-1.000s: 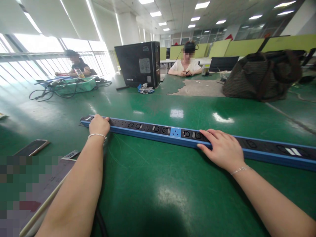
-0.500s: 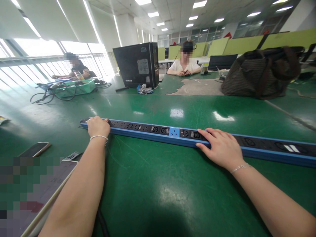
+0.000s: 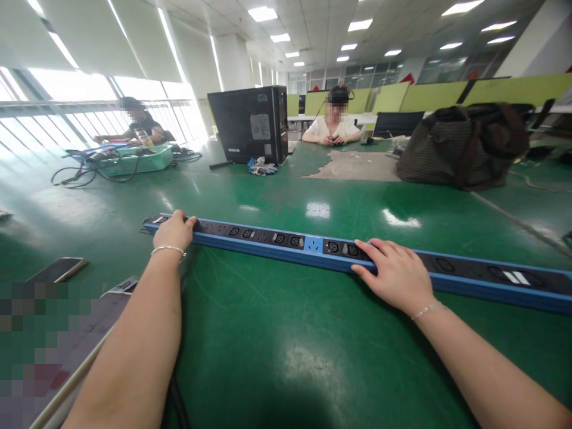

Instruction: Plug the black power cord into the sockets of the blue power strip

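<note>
A long blue power strip [image 3: 250,245] with black sockets and one light-blue socket lies across the green table, running out of view at the right. Near its left end, my left hand [image 3: 175,231] is closed over the strip from above, its fingers mostly hidden behind the wrist and knuckles. My right hand [image 3: 397,274] grips the strip right of the blue socket, thumb against the near side and fingers over the top. A dark cable [image 3: 176,399] runs down beside my left forearm.
A phone [image 3: 57,270] lies at the left on the green table [image 3: 268,333]. Farther back are a green basket [image 3: 143,162] with cables, a black computer case [image 3: 248,125], gloves [image 3: 262,167] and a dark bag [image 3: 460,146]. Two people sit beyond, one at the left [image 3: 140,125], one opposite [image 3: 333,126].
The camera view has shifted slightly. My left hand has moved a touch left on the power strip, showing more of its thumb. My right hand keeps its place on the strip.
</note>
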The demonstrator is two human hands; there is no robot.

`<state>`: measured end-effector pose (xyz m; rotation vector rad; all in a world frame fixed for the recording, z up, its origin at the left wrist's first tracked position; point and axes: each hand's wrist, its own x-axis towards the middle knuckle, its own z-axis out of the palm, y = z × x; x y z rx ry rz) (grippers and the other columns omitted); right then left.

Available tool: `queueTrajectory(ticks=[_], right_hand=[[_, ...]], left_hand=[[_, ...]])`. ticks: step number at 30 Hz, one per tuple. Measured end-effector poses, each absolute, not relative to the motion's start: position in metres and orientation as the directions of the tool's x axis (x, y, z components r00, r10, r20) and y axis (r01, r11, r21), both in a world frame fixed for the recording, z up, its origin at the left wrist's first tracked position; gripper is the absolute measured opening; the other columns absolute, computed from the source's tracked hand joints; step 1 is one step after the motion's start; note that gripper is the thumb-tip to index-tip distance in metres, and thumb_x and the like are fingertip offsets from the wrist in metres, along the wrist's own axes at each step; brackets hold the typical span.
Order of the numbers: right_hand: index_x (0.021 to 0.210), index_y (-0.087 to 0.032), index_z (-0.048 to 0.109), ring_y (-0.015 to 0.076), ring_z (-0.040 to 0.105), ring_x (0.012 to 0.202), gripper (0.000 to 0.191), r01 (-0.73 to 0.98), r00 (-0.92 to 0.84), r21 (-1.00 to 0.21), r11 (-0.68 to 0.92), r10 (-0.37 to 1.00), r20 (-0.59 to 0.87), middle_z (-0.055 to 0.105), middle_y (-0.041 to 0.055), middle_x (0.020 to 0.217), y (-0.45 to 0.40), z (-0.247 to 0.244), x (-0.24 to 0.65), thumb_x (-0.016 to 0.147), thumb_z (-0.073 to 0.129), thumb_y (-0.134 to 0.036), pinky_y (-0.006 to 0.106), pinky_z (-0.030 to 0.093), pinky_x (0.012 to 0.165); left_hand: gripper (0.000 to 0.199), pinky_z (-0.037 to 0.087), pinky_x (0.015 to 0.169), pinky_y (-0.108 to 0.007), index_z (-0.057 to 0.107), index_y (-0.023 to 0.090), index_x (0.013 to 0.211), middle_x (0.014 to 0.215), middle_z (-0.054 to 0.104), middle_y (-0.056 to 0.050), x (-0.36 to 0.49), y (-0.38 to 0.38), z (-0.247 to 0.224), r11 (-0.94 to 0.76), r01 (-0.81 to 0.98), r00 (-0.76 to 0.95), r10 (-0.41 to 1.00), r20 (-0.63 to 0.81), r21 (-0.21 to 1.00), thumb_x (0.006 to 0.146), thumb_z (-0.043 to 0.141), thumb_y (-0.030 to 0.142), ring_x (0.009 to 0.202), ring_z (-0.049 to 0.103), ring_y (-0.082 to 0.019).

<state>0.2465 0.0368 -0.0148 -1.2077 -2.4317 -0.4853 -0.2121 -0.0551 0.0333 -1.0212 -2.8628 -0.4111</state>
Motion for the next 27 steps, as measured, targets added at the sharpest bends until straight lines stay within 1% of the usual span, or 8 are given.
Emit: queueTrajectory(ticks=[5,8,13,16,19,23,26,27], right_hand=[[0.125,-0.023,0.055,0.0283,0.053,0.105,0.05,0.808,-0.558,0.124,0.576,0.681,0.475,0.06,0.0106,0.117,0.036,-0.014,0.246,0.085,0.043,-0.051,0.043,0.039,0.086],[0.126,-0.025,0.055,0.0283,0.052,0.105,0.051,0.811,-0.553,0.111,0.575,0.69,0.468,0.06,0.01,0.117,0.037,-0.014,0.246,0.084,0.044,-0.051,0.043,0.039,0.087],[0.126,-0.025,0.054,0.0281,0.052,0.106,0.051,0.815,-0.553,0.118,0.568,0.699,0.454,0.059,0.0095,0.119,0.036,-0.014,0.246,0.084,0.042,-0.053,0.043,0.039,0.087],[0.126,-0.025,0.055,0.0284,0.052,0.106,0.051,0.814,-0.554,0.119,0.568,0.699,0.452,0.06,0.0098,0.119,0.036,-0.013,0.246,0.084,0.042,-0.052,0.044,0.039,0.086],[0.125,-0.025,0.055,0.0285,0.053,0.105,0.051,0.81,-0.559,0.121,0.573,0.693,0.456,0.06,0.01,0.118,0.036,-0.012,0.246,0.085,0.042,-0.051,0.043,0.039,0.086],[0.126,-0.024,0.054,0.0282,0.052,0.106,0.051,0.809,-0.557,0.116,0.577,0.687,0.467,0.06,0.0099,0.118,0.035,-0.013,0.246,0.084,0.043,-0.051,0.043,0.039,0.086],[0.125,-0.025,0.055,0.0285,0.053,0.106,0.051,0.809,-0.555,0.109,0.577,0.69,0.464,0.06,0.0095,0.118,0.035,-0.013,0.246,0.084,0.043,-0.052,0.043,0.039,0.086],[0.125,-0.025,0.055,0.0285,0.053,0.106,0.051,0.81,-0.555,0.11,0.575,0.693,0.46,0.06,0.0094,0.118,0.035,-0.012,0.246,0.084,0.043,-0.052,0.043,0.039,0.086]], left_hand=[[0.049,0.043,0.083,-0.044,0.052,0.019,0.11,0.111,0.062,-0.021,-0.205,-0.054,0.022,0.763,0.584,-0.812,0.54,0.223,0.279,0.085,0.028,0.053,0.104,0.058,-0.034],[0.048,0.043,0.085,-0.044,0.053,0.021,0.111,0.112,0.062,-0.019,-0.207,-0.054,0.022,0.756,0.57,-0.822,0.524,0.224,0.323,0.083,0.03,0.053,0.106,0.057,-0.034],[0.044,0.043,0.085,-0.044,0.056,0.021,0.106,0.11,0.063,-0.019,-0.212,-0.055,0.026,0.735,0.594,-0.803,0.564,0.191,0.328,0.081,0.036,0.051,0.107,0.056,-0.035],[0.045,0.042,0.085,-0.045,0.056,0.02,0.108,0.111,0.063,-0.02,-0.207,-0.055,0.024,0.743,0.559,-0.829,0.51,0.231,0.367,0.082,0.036,0.05,0.106,0.056,-0.036],[0.045,0.043,0.084,-0.045,0.055,0.019,0.111,0.111,0.063,-0.018,-0.201,-0.054,0.017,0.745,0.52,-0.854,0.45,0.261,0.418,0.082,0.036,0.049,0.106,0.057,-0.036],[0.042,0.043,0.084,-0.043,0.056,0.02,0.107,0.107,0.065,-0.017,-0.203,-0.056,0.011,0.726,0.524,-0.851,0.427,0.305,0.446,0.082,0.039,0.048,0.103,0.058,-0.033],[0.039,0.043,0.081,-0.04,0.058,0.018,0.101,0.103,0.065,-0.015,-0.204,-0.058,0.028,0.691,0.553,-0.829,0.402,0.388,0.466,0.083,0.039,0.047,0.099,0.059,-0.031],[0.039,0.043,0.08,-0.039,0.057,0.018,0.101,0.104,0.065,-0.015,-0.202,-0.058,0.04,0.68,0.561,-0.819,0.375,0.433,0.472,0.085,0.035,0.045,0.098,0.059,-0.029]])
